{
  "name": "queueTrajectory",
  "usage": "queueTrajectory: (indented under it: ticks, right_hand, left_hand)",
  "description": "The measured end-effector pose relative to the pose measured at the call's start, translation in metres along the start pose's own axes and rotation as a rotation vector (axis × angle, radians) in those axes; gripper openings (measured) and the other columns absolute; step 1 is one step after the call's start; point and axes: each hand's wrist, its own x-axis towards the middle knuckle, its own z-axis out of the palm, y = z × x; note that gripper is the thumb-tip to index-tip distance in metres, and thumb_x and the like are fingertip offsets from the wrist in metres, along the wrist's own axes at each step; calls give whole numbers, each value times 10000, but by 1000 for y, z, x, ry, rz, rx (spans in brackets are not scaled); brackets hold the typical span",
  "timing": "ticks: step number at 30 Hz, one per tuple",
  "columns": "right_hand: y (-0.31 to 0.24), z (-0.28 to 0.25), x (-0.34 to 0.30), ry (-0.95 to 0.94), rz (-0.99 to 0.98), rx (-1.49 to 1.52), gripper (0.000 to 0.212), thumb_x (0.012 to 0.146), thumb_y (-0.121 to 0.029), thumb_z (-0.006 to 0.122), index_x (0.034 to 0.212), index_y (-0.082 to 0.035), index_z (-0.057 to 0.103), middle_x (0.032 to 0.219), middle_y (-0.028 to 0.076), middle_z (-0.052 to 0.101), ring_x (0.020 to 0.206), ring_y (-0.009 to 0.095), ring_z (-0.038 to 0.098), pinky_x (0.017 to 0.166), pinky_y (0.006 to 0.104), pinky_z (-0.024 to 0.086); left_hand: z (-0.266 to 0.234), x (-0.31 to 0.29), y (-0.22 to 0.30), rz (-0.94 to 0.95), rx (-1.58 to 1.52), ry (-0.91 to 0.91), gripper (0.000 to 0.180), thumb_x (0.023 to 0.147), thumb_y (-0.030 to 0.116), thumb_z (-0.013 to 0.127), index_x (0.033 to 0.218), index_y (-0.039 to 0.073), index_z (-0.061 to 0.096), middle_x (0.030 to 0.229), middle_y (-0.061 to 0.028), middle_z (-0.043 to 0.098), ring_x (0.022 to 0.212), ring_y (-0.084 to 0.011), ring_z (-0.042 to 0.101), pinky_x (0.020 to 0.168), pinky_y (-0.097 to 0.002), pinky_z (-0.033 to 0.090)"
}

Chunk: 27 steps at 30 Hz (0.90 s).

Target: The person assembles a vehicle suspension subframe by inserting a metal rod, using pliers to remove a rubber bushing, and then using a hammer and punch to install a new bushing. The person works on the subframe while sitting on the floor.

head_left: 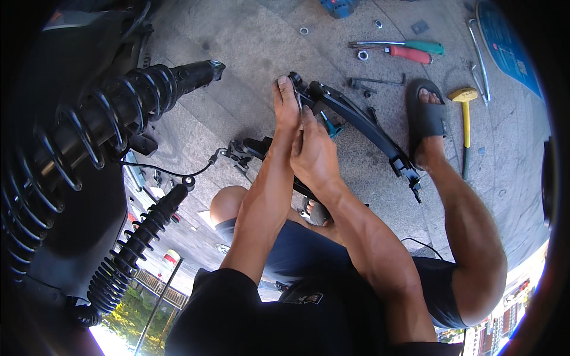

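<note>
Frame (369,126), one: black, long and narrow, gently curved. Lies slantwise, upper end just above centre of picture, lower end right of centre. Upper end: round boss (295,77), dark, with fittings close below it; parts here hidden from view. Mid-length: smooth outer face, with a thinner edge running alongside. Lower end: bracket (406,172), black, jagged in outline, narrowing to a point. Also a second black bar (255,147), left of centre, mostly covered; whether joined to the frame cannot be told.
</note>
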Motion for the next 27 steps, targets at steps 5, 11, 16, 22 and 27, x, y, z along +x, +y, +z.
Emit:
queueTrajectory:
  ticks: [5, 11, 16, 22, 27]
  right_hand:
    - [45, -31, 7, 93, -130, -6, 420, 837, -42, 525, 1252, 19, 530, 971, 298, 634, 888, 440, 635, 784, 451, 507]
    - [68, -77, 67, 145, -130, -85, 320, 830, -94, 556, 1133, 7, 564, 825, 265, 646, 800, 432, 645, 717, 455, 511]
    - [63, -81, 107, -11, -253, -61, 360, 803, -156, 591, 1121, 8, 559, 881, 273, 644, 884, 434, 633, 780, 463, 490]
    - [36, -44, 113, -110, -337, -83, 327, 801, -162, 584, 1100, -29, 581, 850, 228, 638, 842, 377, 643, 733, 415, 488]
    - [-4, -7, 126, -323, -587, -270, 288, 801, -147, 592, 1063, -28, 597, 874, 238, 650, 824, 415, 633, 731, 452, 503]
  left_hand:
    - [3, 5, -8, -78, -190, 109, 547, 969, 497, 462, 1224, 13, 476, 1148, -130, 577, 1029, -207, 556, 904, -339, 453]
    - [-12, 20, -5, -195, -408, -29, 446, 980, 451, 461, 1076, 41, 610, 935, -89, 663, 810, -194, 634, 774, -344, 517]
    - [-32, 13, 16, -235, -120, 4, 418, 1009, 379, 402, 1154, 28, 576, 1003, -126, 663, 900, -249, 636, 802, -368, 503]
    - [-58, -1, 48, 93, 819, -227, 338, 957, 257, 539, 1154, -12, 590, 986, -131, 679, 872, -229, 654, 775, -331, 504]
    - [-92, -36, 46, 328, 478, -220, 245, 929, 162, 577, 1105, -6, 604, 930, -121, 688, 844, -175, 660, 761, -296, 509]
